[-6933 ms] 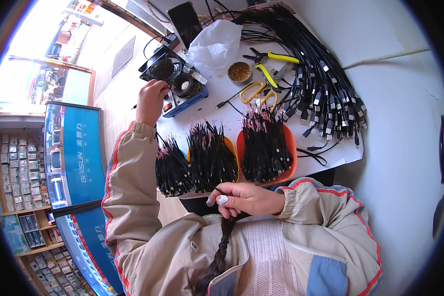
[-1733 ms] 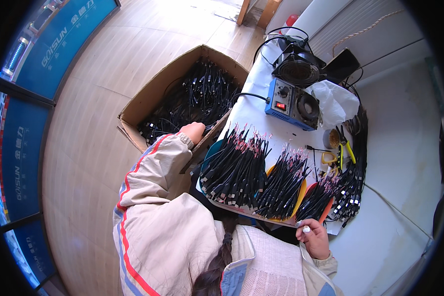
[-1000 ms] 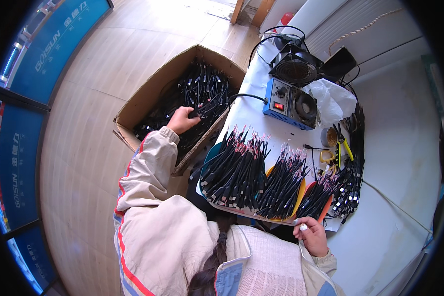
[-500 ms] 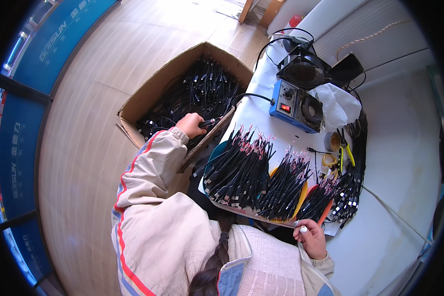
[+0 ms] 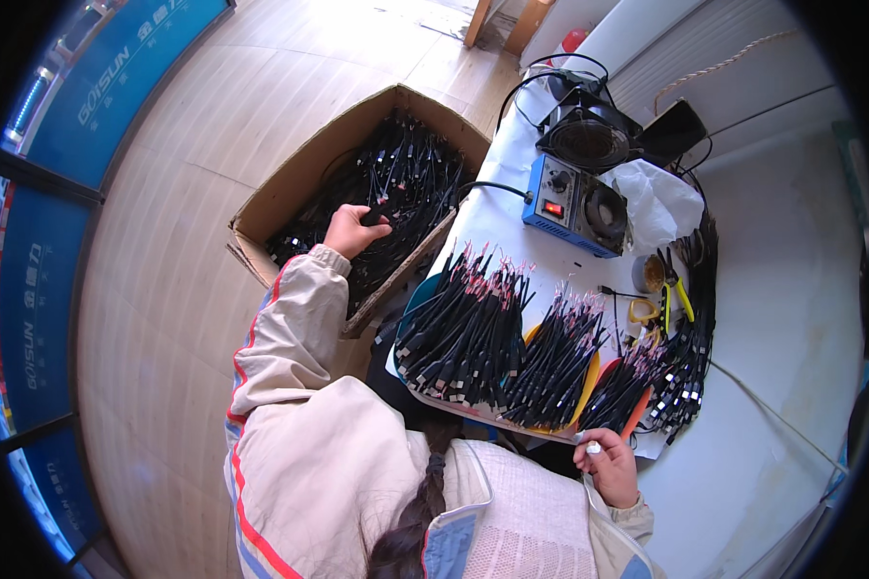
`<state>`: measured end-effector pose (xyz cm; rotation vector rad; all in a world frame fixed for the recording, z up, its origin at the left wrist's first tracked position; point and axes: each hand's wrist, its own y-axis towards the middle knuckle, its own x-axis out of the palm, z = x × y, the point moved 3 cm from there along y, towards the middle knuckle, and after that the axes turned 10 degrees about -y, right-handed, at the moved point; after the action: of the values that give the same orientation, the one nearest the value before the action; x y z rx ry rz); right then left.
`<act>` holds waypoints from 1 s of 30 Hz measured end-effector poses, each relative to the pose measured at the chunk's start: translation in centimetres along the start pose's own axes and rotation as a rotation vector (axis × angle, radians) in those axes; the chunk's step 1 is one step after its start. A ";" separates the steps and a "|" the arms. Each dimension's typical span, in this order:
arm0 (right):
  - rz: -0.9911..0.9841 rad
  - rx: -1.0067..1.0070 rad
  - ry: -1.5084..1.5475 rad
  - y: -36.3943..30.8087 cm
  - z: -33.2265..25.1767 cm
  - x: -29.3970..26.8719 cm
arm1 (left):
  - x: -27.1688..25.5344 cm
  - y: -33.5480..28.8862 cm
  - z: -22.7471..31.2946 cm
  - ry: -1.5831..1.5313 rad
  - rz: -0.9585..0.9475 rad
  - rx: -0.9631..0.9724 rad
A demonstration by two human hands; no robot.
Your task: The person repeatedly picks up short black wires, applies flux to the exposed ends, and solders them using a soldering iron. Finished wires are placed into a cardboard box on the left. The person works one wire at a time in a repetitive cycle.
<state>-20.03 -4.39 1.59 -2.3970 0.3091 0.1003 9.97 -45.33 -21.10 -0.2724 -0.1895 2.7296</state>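
Observation:
My left hand (image 5: pixel 353 232) reaches over the cardboard box (image 5: pixel 261 214), with thumb and fingers apart. Just beyond its fingertips, black cables with pinkish stripped ends (image 5: pixel 380 197) lie among the many black cables (image 5: pixel 410 159) in the box. Any cable still touching the fingers is hard to make out against the dark pile. At the table's near edge, my right hand (image 5: pixel 610 465) is curled, with white tips on its thumb and a finger; whether it holds anything is hidden. Nearest to it are black cable bundles (image 5: pixel 623 386) with metal plugs, beside an orange divider (image 5: pixel 636 415).
On the white table (image 5: pixel 488 217) stand larger cable bundles (image 5: pixel 468 333), a blue box-shaped device (image 5: pixel 574 207) with a red switch, a black fan (image 5: pixel 589 140) and a crumpled white bag (image 5: pixel 655 203). Yellow-handled cutters (image 5: pixel 683 297) lie at the right. Blue panels (image 5: pixel 34 309) line the left.
My left hand has moved left and farther into the box. The cables it held near the box's right edge now lie over the pile. My right hand has stayed in place.

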 end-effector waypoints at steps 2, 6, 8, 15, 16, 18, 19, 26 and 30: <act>-0.013 -0.003 -0.017 0.0 0.0 0.0 | -0.4 0.3 1.1 -0.204 -0.031 -0.047; -0.021 -0.011 -0.017 0.1 -0.1 0.2 | 0.4 3.9 3.7 -0.082 -0.002 -0.021; -0.016 -0.015 -0.011 0.0 -0.2 0.3 | 1.8 6.6 4.1 0.138 0.005 -0.016; 0.045 -0.002 -0.002 -0.5 -0.1 -0.1 | 4.8 11.7 -0.3 0.437 0.161 0.140; 0.045 0.003 -0.013 -0.4 -0.2 -0.2 | 4.9 12.3 -1.0 0.520 0.158 0.076; 0.029 0.002 -0.029 -0.4 -0.3 -0.2 | 5.5 13.1 -1.5 0.536 0.224 0.127; 0.019 -0.005 -0.035 -0.3 -0.4 -0.2 | 6.0 13.6 -1.7 0.525 0.219 0.102; -0.021 -0.072 -0.013 -1.5 -1.3 -0.5 | 8.4 11.9 1.6 0.734 0.360 0.088; -0.048 -0.110 -0.001 -2.1 -1.2 -0.5 | 5.1 4.1 10.4 0.277 0.080 0.389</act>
<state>-20.02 -3.59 3.95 -2.5120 0.2510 0.0994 1.64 -48.07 -12.47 -0.5467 0.4313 2.6943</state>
